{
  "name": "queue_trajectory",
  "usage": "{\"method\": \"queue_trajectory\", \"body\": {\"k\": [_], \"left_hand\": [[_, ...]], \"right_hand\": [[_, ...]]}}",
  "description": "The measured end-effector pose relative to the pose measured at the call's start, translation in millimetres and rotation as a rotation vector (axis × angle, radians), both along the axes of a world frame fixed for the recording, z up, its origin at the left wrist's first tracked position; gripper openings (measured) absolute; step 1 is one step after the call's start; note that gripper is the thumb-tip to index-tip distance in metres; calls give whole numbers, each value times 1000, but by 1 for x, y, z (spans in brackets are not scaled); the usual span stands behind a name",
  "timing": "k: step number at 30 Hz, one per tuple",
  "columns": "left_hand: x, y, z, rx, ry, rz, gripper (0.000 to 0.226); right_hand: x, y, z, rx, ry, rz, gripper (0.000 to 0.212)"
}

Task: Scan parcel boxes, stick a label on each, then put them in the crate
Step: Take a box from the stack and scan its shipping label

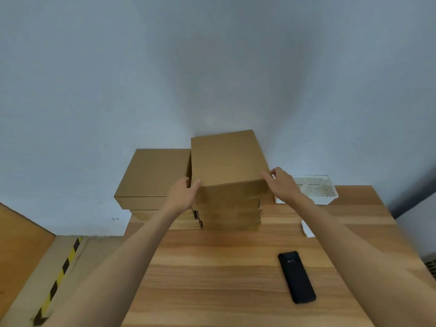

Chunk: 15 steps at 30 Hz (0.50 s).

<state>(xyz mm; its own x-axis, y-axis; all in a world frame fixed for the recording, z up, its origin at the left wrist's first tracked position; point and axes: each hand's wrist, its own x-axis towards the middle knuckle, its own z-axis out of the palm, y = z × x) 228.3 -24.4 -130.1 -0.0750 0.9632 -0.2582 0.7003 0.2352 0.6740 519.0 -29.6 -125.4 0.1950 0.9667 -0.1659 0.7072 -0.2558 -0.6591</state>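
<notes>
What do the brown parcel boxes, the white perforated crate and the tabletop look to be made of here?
Brown parcel boxes: plain matte cardboard, judging by the dull kraft colour and folded edges. White perforated crate: probably moulded plastic, with even rows of holes and a smooth rim. Tabletop: wood or a wood-look laminate, with streaky grain in plank-like strips and a slight sheen; which one cannot be told.

Brown top box (226, 159) tilted atop right stack (230, 213).

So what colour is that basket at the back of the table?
White, with a perforated mesh pattern: the basket shows best in the head view.
</notes>
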Motion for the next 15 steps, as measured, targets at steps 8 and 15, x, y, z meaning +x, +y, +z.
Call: {"method": "queue_trajectory", "body": {"k": [8, 15], "left_hand": [[8, 37, -27, -42, -112, 54, 81], [8, 28, -35, 11, -208, 104, 77]], "right_hand": [[-1, 34, -22, -47, 208, -49, 67], [-7, 24, -34, 22, 362, -99, 51]]}}
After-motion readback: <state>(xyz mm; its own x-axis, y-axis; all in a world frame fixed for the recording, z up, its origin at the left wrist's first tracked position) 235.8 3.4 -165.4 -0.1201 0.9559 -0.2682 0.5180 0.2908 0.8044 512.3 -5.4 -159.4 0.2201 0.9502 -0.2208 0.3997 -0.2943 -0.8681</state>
